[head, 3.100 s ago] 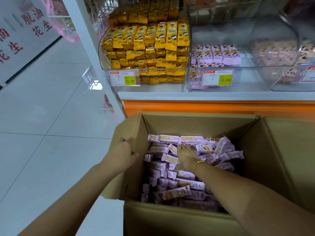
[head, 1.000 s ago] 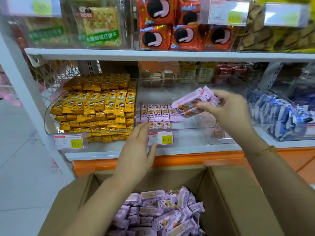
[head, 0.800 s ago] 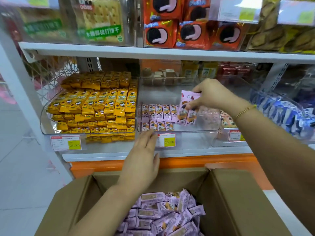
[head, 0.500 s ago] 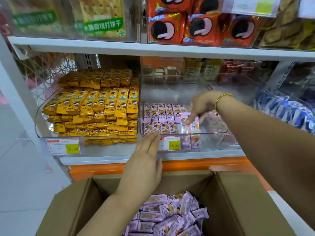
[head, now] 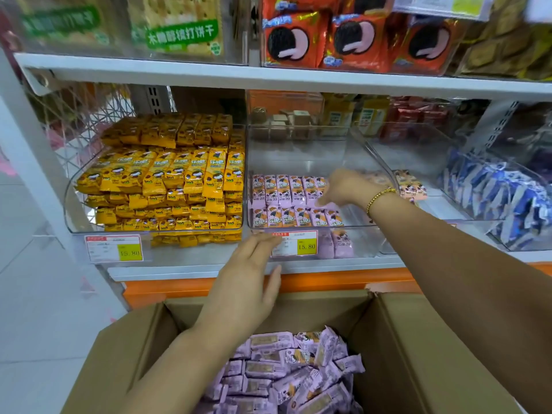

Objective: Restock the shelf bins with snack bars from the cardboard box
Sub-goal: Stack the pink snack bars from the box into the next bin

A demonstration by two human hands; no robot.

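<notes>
**Two hands at the pink-bar bin**

One shelf unit (head: 268, 77) fills 12 o'clock. One open cardboard box (head: 418, 354) sits at 6 o'clock, heaped with loose pink bars (head: 268, 372). On the lower shelf, the yellow-bar bin (head: 74, 204) at 10 o'clock is packed full. The middle bin (head: 298, 153) holds binned pink bars (head: 286, 218) in two rows, six showing in each.

The right grip (head: 346, 186) is inside the middle bin, its fingers pointing toward 8 o'clock onto the right end of those rows. I cannot tell whether they pinch a bar. The left grip (head: 248, 282) hovers flat over the box's far edge with its fingers straight and together, and the binned pink bars lie at its 12 o'clock.

Two price tags (head: 115, 248) front the bins. One bead bracelet (head: 380, 195) circles the right wrist.
</notes>
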